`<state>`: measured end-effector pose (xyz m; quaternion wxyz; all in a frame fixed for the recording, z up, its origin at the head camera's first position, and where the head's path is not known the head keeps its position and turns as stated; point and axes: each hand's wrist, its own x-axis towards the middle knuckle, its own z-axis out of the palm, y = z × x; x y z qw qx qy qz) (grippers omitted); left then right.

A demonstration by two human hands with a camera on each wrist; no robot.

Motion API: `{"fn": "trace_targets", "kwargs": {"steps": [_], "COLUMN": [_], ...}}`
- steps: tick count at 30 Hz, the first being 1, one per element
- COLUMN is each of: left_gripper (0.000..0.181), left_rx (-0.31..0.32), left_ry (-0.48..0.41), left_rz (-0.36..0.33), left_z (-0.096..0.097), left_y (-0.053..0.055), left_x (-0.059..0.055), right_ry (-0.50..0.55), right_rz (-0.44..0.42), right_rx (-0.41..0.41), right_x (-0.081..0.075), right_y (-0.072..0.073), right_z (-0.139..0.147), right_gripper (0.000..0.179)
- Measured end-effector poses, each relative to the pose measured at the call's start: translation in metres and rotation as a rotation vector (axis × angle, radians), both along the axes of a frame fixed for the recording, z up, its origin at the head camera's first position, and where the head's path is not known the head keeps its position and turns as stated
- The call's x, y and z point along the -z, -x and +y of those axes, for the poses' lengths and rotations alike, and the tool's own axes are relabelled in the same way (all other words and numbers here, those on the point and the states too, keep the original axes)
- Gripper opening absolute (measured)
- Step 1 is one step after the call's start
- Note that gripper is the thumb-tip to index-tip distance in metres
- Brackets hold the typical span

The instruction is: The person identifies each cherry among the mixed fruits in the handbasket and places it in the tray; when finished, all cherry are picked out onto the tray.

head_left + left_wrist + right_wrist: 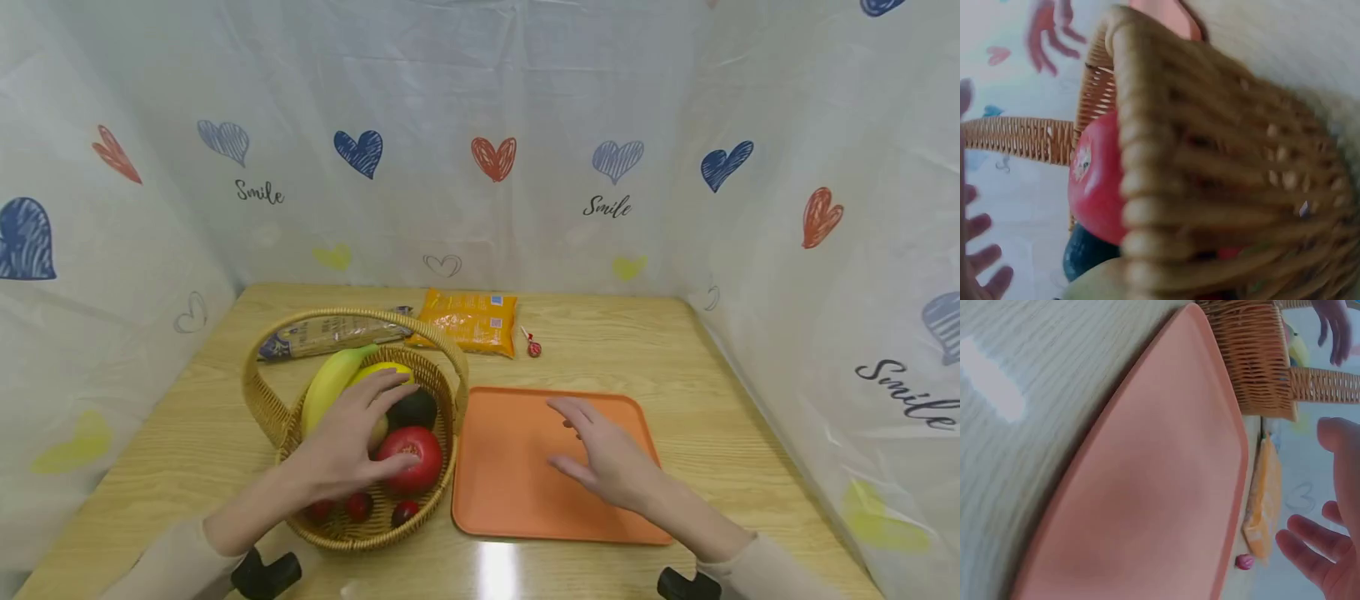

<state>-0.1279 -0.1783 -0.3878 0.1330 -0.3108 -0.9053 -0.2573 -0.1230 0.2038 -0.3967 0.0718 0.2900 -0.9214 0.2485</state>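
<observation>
A wicker basket (352,543) with a tall arched handle holds fruit: a banana (330,387), a yellow fruit (390,367), a dark green avocado-like fruit (414,410), a red pomegranate (422,471) and several small dark red fruits (359,506). Over the basket hovers my left hand (352,433), thumb and fingers spread, holding nothing. To the right of it lies an orange tray (510,467) with nothing on it. Above that tray is my right hand (607,454), its thumb apart from the fingers and its grasp empty, as the right wrist view also shows.
Behind the basket lie a long clear packet (330,335) with a blue end and an orange bag (472,323). A red-wrapped lollipop (533,346) is beside the bag. White sheeting (420,217) printed with hearts encloses the wooden table (607,333) at the back and sides.
</observation>
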Motion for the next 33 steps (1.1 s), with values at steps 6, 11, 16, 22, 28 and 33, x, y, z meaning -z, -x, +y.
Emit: {"fn": "trace_targets", "kwargs": {"steps": [6, 11, 16, 22, 28, 33], "left_gripper": [0.064, 0.069, 0.056, 0.069, 0.078, 0.061], "left_rx": [0.060, 0.091, 0.023, -0.110, -0.191, -0.245], "left_ry": [-0.372, -0.390, -0.430, -0.515, -0.648, -0.953], "left_rz": [0.183, 0.535, 0.794, 0.774, 0.365, -0.016], "left_z": [-0.012, -0.025, -0.034, -0.052, -0.075, -0.078], "left_y": [-0.002, 0.006, 0.016, 0.018, 0.009, 0.002], "left_x": [0.003, -0.017, -0.044, -0.060, -0.039, -0.024], "right_ry": [0.254, 0.271, 0.246, 0.189, 0.179, 0.191], "right_rz": [-0.274, -0.294, -0.166, -0.205, -0.230, -0.239], "right_rx": [0.090, 0.086, 0.051, 0.078, 0.080, 0.077], "right_x": [0.010, 0.025, 0.041, 0.027, 0.024, 0.026], "right_y": [-0.003, -0.004, -0.002, -0.005, -0.005, -0.004], "right_z": [0.004, 0.010, 0.012, 0.006, 0.005, 0.006], "right_gripper": [0.063, 0.067, 0.065, 0.065, 0.068, 0.067]}}
